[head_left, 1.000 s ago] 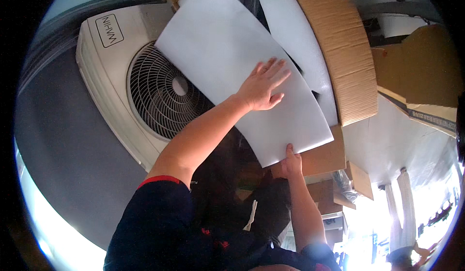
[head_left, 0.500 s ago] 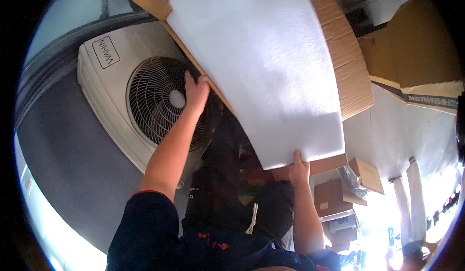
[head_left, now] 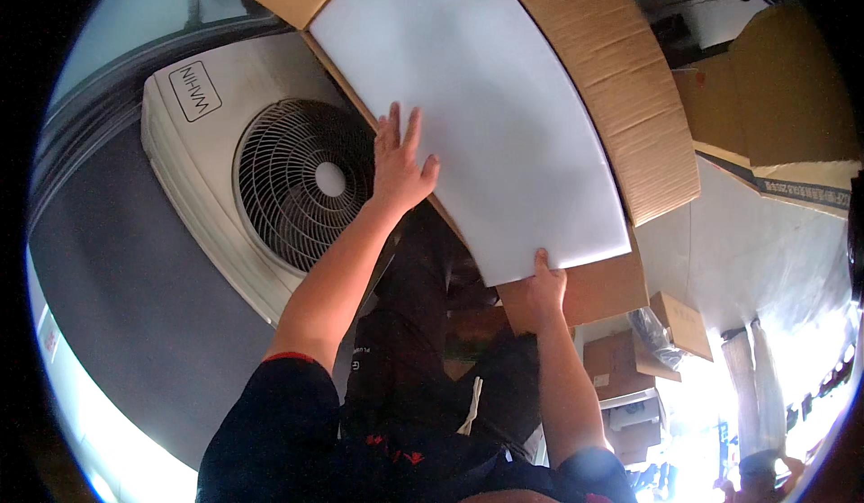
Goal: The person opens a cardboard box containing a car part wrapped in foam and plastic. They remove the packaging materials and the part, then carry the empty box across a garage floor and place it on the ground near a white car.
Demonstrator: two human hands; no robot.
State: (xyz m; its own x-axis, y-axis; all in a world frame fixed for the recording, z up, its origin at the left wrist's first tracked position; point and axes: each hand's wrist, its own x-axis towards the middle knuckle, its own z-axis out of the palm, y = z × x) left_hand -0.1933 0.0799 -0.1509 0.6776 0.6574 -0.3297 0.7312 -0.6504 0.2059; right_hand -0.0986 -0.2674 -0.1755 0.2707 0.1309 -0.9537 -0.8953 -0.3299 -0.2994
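A long white sheet-like panel (head_left: 490, 134), its surface smooth, lies in an open cardboard box (head_left: 612, 80) that slants across the upper middle. My left hand (head_left: 402, 163) rests at the panel's left edge with fingers and thumb spread, holding nothing. At the panel's near end, my right hand (head_left: 547, 291) grips its edge, the thumb on top and the other fingers mostly hidden. Whatever lies beneath the panel is out of sight.
Left of the box is a beige outdoor fan unit (head_left: 225, 80) with a round dark grille (head_left: 301, 184). Another opened cardboard carton (head_left: 783, 98) stands at the right. Further down on the right are smaller brown boxes (head_left: 616, 366) near a bright opening.
The panel has settled lower into the box, so more of the box's near flap shows. My left hand left the box's side edge and spread over the panel's edge; my right hand rose slightly.
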